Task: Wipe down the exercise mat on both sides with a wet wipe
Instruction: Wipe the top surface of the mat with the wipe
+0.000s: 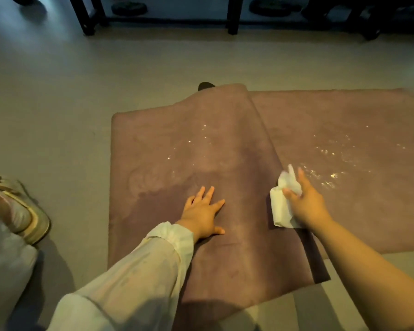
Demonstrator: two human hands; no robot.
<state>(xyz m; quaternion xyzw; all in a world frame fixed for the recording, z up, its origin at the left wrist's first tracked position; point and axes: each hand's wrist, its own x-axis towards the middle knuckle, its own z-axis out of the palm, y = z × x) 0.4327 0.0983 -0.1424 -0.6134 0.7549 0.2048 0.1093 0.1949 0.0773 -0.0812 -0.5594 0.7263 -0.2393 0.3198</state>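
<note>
Here, the mat point(225, 144) lies on the floor point(58, 103) with its left part folded over the rest, wet droplets shining on both layers. The left hand point(202, 212) presses flat on the folded flap, fingers spread. The right hand point(305, 201) grips a white wipe point(281, 206) (crumpled, partly hanging) at the fold's edge. A sandal point(19, 209) shows at left.
</note>
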